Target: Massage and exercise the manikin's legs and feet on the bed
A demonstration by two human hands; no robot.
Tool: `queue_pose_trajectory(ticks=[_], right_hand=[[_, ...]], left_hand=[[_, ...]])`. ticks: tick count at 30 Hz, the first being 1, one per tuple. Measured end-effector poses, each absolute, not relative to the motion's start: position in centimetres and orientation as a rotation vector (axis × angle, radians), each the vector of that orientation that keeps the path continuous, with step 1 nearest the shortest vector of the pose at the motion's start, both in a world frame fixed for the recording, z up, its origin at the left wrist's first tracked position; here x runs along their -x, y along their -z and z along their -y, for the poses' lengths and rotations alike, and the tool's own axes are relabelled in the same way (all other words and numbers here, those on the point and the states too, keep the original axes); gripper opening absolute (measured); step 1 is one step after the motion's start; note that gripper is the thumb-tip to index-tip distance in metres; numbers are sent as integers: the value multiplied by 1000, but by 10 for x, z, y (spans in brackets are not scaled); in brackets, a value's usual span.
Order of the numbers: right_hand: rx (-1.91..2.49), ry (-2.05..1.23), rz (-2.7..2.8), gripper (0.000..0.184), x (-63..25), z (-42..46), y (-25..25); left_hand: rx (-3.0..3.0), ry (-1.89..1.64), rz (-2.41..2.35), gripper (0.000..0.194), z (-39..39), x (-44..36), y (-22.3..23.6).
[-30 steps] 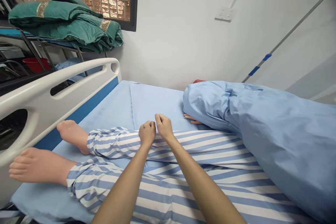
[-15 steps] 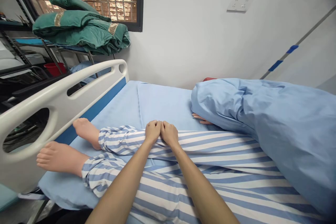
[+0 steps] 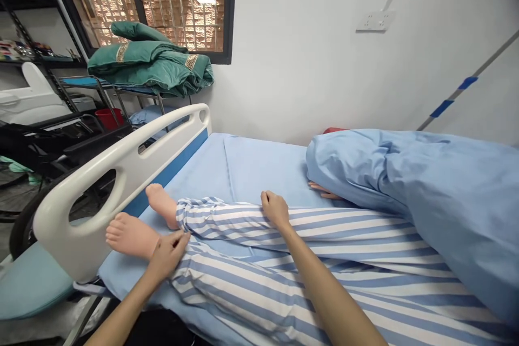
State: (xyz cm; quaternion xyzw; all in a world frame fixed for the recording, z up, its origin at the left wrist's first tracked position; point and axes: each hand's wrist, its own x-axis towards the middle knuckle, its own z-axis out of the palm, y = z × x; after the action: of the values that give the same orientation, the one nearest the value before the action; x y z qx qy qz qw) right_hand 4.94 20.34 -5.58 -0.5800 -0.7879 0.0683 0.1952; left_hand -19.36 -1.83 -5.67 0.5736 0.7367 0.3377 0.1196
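Two bare feet, a nearer foot and a farther foot, which look like a manikin's, stick out of blue-and-white striped trousers. At the nearer ankle, my left hand is closed with thumb and fingers pinched at the trouser cuff. My right hand is curled shut at the far trouser leg, around the shin or knee, its fingertips hidden. The legs lie straight along the bed. A light blue quilt covers the upper body, and the fingers of a manikin hand show beneath its edge.
The bed's white footboard rises beyond the feet, with a wheelchair past it. Folded green quilts rest on a stand below the window. The wall runs along the bed's far side, with a socket plate on it.
My left hand has left its place beside my right hand and moved left to the nearer trouser cuff. My right hand remains at the far trouser leg. The view has shifted left.
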Motion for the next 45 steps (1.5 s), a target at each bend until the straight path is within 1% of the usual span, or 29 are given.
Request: queue_pose_trajectory(ticks=[4,9,13,15,19,24,27,30,32,34,39,45], right_hand=[[1614,-199,2184,42,-48,-199,53],[1554,-236,2150,42,-47,-194,48],[1530,-226,2137,42,-45,-189,43],[1535,-221,2139,42,-44,-186,41],[1572,-216,2202,41,-43,-182,37],[1611,-238,2282,32,-31,-179,24],[1537,-242,2293,37,-4,-164,9],[1331,-261,2305,43,33,-136,-7],[1098,-331,2278,44,54,-120,-15],[969,-417,2233,43,66,-113,-19],[1025,-552,2099,41,63,-127,-17],[953,-693,1986,40,81,-138,-8]], left_hand=[[-2168,-705,-2322,32,24,204,72],[-2613,-464,-2174,25,28,231,64],[-2773,-309,-2063,23,32,246,60],[-2758,-334,-2096,22,33,244,61],[-2596,-447,-2326,20,36,229,65],[-2535,-488,-2380,19,39,222,67],[-2526,-508,-2381,19,40,223,66],[-2522,-518,-2365,18,40,224,65],[-2518,-520,-2359,18,40,224,65],[-2511,-532,-2358,18,40,224,65],[-2495,-577,-2349,17,39,224,65],[-2405,-496,-2329,19,33,221,65]])
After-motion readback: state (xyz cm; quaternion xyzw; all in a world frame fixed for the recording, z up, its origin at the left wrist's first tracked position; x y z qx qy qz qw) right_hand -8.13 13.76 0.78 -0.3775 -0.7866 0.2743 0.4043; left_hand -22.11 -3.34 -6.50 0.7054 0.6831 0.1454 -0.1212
